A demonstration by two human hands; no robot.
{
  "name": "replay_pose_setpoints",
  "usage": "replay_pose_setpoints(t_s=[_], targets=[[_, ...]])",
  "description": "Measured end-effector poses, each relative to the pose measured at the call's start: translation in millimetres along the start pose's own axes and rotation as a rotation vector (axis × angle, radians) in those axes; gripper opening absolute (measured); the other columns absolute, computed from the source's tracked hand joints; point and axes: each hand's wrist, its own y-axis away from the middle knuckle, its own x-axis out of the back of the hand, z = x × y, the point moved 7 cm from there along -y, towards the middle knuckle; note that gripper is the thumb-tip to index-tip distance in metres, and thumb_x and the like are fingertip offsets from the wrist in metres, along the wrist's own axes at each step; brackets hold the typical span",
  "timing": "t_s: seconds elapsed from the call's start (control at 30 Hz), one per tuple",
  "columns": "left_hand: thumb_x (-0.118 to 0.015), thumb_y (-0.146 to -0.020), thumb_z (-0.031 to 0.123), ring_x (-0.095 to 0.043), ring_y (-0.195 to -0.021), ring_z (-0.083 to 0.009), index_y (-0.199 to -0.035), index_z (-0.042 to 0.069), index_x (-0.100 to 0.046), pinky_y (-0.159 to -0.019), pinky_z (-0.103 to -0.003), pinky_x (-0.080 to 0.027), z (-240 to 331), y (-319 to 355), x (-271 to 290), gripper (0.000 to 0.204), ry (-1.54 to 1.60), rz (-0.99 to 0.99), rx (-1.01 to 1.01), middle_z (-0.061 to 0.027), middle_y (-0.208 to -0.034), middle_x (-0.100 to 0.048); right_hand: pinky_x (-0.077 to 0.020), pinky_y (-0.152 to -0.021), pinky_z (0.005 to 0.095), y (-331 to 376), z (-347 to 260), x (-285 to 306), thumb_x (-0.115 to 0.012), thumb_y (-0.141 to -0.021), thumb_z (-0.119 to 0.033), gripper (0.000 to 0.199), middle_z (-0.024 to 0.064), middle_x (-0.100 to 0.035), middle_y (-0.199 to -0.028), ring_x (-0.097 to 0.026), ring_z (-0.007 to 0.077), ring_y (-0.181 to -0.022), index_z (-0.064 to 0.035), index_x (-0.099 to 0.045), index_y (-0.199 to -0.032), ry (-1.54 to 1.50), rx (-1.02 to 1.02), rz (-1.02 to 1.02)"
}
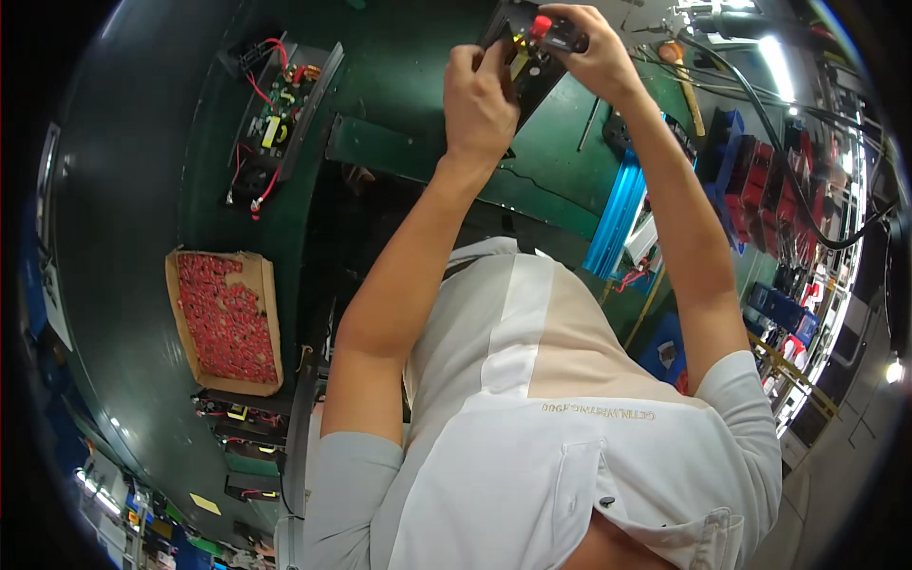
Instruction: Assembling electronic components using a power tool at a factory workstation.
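The dark metal case (538,93) is up in both hands, over the green bench (399,62) and out at arm's reach from the person, with a bit of yellow showing inside. The left hand (481,103) has its fingers bent and closed on the case's left side, probably to steady it. The right hand (597,52) is curled, thumb and fingertips gathered round a small black piece (565,39) at the case's right side, beside a red knob (541,26). I can't tell from here whether that piece is loose or fixed to the case. Gripped from opposite sides like this, the case should have little chance to twist.

Left of the case lies an open unit (277,119), circuit board showing and red wires trailing, presumably turned that way so its insides can be reached. Nearer the person and farther left of the case is a cardboard tray (249,275) of small red parts, its raised rim likely there to stop them scattering.

Right of the case rests a hammer (693,93), its yellow handle angled toward the person. Between hammer and person, to the case's right, sits a blue metal housing (613,218). Red bins (757,180) stand farther right of the case, near to hand for parts, I'd guess.
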Motion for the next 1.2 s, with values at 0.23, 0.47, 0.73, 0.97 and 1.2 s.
replay_pose_setpoints(t_s=[0.23, 0.47, 0.73, 0.97, 1.2], targets=[[-0.067, -0.087, 0.01, -0.065, -0.09, -0.0407, -0.119, 0.004, -0.062, -0.079, -0.047, -0.053, 29, 16, -15, 0.033, 0.308, -0.122, 0.091, -0.0195, -0.103, -0.064, -0.0525, -0.093, 0.0293, -11, 27, 4, -0.077, -0.091, -0.011, 0.042, 0.008, -0.068, -0.116, -0.065, 0.0149, -0.107, -0.0014, -0.059, -0.129, -0.399, -0.185, -0.091], [-0.069, -0.091, 0.021, -0.068, -0.09, -0.0391, -0.126, 0.001, -0.056, -0.08, -0.05, -0.055, 10, 4, -79, 0.043, 0.351, -0.382, 0.327, -0.0181, -0.099, -0.068, -0.0547, -0.082, 0.0363, -14, 5, 17, -0.071, -0.097, -0.022, 0.045, 0.0055, -0.064, -0.124, -0.062, 0.0174, -0.108, -0.0106, -0.055, -0.137, -0.382, -0.499, -0.206], [-0.066, -0.094, 0.032, -0.069, -0.09, -0.0383, -0.114, 0.006, -0.06, -0.076, -0.05, -0.055, 9, -16, -82, 0.033, 0.256, -0.319, 0.269, -0.0173, -0.093, -0.071, -0.0535, -0.084, 0.0319, -14, -27, 10, -0.073, -0.096, -0.022, 0.053, 0.0039, -0.061, -0.123, -0.059, 0.0146, -0.11, -0.0131, -0.051, -0.143, -0.379, -0.461, -0.329], [-0.065, -0.095, 0.025, -0.069, -0.077, -0.0393, -0.101, 0.008, -0.064, -0.065, -0.051, -0.055, 6, -20, -83, 0.018, 0.373, -0.046, 0.164, -0.0171, -0.087, -0.071, -0.0506, -0.091, 0.0273, -17, -8, 4, -0.071, -0.096, -0.009, 0.054, 0.0056, -0.062, -0.123, -0.06, 0.0123, -0.107, -0.0096, -0.049, -0.145, -0.227, -0.167, -0.254], [-0.068, -0.088, 0.009, -0.067, -0.082, -0.0431, -0.097, 0.002, -0.065, -0.068, -0.049, -0.054, 13, -13, -81, 0.012, 0.195, -0.053, 0.158, -0.021, -0.086, -0.069, -0.0473, -0.103, 0.0346, -3, -18, 12, -0.075, -0.092, -0.016, 0.057, 0.0154, -0.06, -0.135, -0.058, 0.026, -0.123, -0.0042, -0.051, -0.142, 0.112, 0.116, -0.093]])
